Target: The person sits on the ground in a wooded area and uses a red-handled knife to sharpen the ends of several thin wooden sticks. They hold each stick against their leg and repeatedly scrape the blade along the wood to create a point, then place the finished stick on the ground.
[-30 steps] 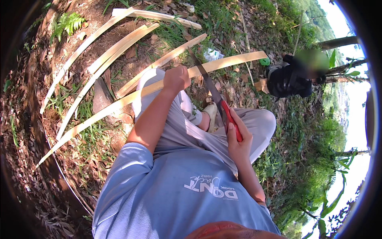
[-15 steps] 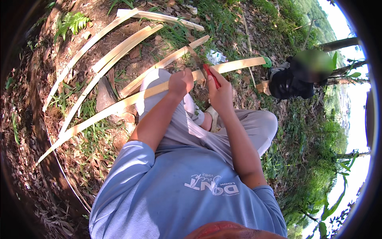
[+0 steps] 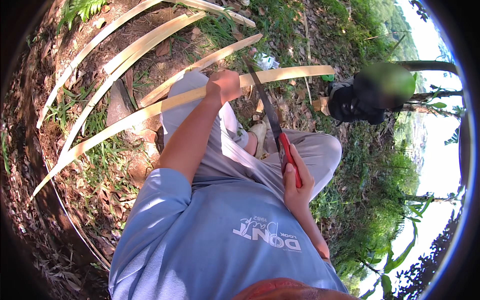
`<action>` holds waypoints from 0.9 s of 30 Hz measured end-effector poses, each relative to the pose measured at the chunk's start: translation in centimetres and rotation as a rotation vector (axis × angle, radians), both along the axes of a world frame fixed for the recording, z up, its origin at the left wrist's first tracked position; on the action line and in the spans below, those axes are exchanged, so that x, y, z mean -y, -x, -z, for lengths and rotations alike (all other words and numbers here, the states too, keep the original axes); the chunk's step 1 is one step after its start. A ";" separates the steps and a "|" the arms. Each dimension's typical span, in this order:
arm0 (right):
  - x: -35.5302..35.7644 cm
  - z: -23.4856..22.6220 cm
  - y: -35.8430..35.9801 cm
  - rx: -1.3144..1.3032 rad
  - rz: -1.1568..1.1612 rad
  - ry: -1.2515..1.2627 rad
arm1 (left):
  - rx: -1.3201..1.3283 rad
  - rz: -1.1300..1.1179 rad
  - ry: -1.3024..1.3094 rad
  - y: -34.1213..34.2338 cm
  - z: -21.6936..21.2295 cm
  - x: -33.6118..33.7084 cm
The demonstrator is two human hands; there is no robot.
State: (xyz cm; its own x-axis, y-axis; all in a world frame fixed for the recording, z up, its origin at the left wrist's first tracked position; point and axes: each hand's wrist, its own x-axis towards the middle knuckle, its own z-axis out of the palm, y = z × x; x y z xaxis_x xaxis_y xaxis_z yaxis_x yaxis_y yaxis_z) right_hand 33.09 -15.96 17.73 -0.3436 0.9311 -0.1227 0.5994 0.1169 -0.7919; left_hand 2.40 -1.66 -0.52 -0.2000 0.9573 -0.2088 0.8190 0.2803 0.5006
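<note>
Bare ground with grass holds several split bamboo strips (image 3: 145,47) beyond the long strip (image 3: 150,110). Left hand (image 3: 223,86) clenches that strip across the knees; right hand (image 3: 296,182) grips a red-handled knife (image 3: 272,122), blade raised off it. Trimming looks unfinished.

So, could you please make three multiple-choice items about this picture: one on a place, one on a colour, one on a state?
1. Where is the left hand?
A. on the long bamboo strip
B. on the knee
C. on the ground

2. What colour is the handle of the knife?
A. blue
B. red
C. yellow

3. How does the right hand hold the knife?
A. lying open beside it
B. pinching the blade
C. closed on the handle, blade pointing away

Answers: 1 A, fist wraps the strip; 2 B, red shows above the fingers; 3 C, fingers curl round the handle.
</note>
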 end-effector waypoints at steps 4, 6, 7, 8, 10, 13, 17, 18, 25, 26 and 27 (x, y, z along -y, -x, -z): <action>1.2 -2.4 -1.4 0.034 -0.030 -0.038 | -0.005 -0.039 -0.032 0.2 0.3 0.6; -0.7 -1.0 -0.1 -0.018 -0.025 -0.020 | -0.034 -0.073 -0.081 -0.5 1.0 1.1; -2.7 0.3 1.6 -0.042 -0.032 -0.027 | -0.043 -0.088 -0.106 -1.0 1.9 1.2; -4.6 1.8 3.2 -0.072 -0.039 -0.037 | -0.060 -0.106 -0.137 -1.3 2.5 1.2; -9.1 6.3 6.3 -0.103 -0.053 -0.037 | -0.094 -0.080 -0.123 -1.3 2.9 0.8; -15.0 14.4 9.8 -0.167 -0.134 -0.390 | -0.117 -0.056 -0.067 -1.5 1.6 0.8; -17.7 14.2 14.0 -0.345 -0.122 -0.312 | -0.233 -0.020 0.045 -0.5 3.7 -0.3; -17.4 13.0 13.3 -0.317 -0.091 -0.242 | -0.164 -0.047 0.070 -0.7 0.4 0.2; -6.4 6.1 4.6 -0.104 -0.010 -0.041 | -0.051 -0.051 0.161 0.0 -1.6 -0.1; -4.3 4.7 2.6 -0.058 -0.007 -0.065 | -0.037 -0.037 0.163 -0.4 -2.1 -0.2; -2.5 3.5 0.8 -0.018 -0.020 -0.086 | -0.029 -0.044 0.169 -0.5 -1.9 0.0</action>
